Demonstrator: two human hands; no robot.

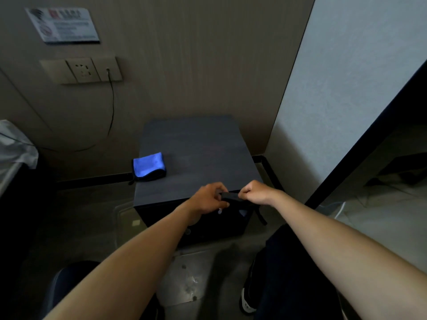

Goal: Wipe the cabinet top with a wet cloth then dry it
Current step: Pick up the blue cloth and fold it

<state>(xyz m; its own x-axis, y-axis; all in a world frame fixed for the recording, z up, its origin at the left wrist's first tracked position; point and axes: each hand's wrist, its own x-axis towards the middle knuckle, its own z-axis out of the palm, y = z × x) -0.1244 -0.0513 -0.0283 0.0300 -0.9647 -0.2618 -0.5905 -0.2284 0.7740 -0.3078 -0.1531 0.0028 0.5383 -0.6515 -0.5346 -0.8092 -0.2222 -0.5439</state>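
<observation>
Cabinet (196, 158): dark, square top, standing in a corner. Its back edge meets the brown wall (184, 65); its right edge runs near the white wall (346, 77), with a narrow strip of floor and black skirting between. The left edge is free, with floor (87, 215) beside it. The front edge faces the person.

Blue cloth (149, 166): folded, blue face up with a dark underside, lying at the left edge of the cabinet top, about midway back. One corner overhangs that edge slightly. The remainder of the top, from centre to right and rear, carries nothing else.

Dark cloth (230, 196): held at the front edge of the cabinet, right of centre, stretched as a short band between both hands. A loose tail hangs down the cabinet front below the right hand.

Left hand (208, 199): grip closed on the left end of the dark cloth, fingers curled round it. Right hand (255, 192): grip closed on the right end, knuckles up. The two hands sit close together, the band of cloth bridging them. The blue cloth lies well apart from both, to the left and further back.

Surroundings: a socket plate (85, 70) with a cable on the brown wall, a notice (62, 25) above it. A dark frame (369, 135) rises at right.
</observation>
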